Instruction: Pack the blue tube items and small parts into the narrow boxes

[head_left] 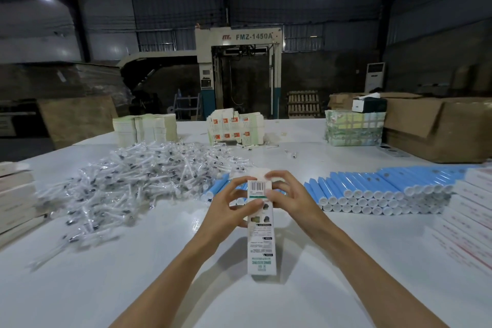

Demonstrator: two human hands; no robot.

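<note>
Narrow box (261, 231) lengthwise, pointing away

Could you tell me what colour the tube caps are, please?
The caps are white, on blue tubes; head view.

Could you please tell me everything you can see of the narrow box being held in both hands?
The narrow box is a long, slim carton of white card. It is printed with a barcode at its far end, then a green band, small pictures and green lettering at its near end. It points away from the person, over the white table. The left hand and right hand both grip its far end, with fingers curled around the flap there. Its contents cannot be seen.
</note>
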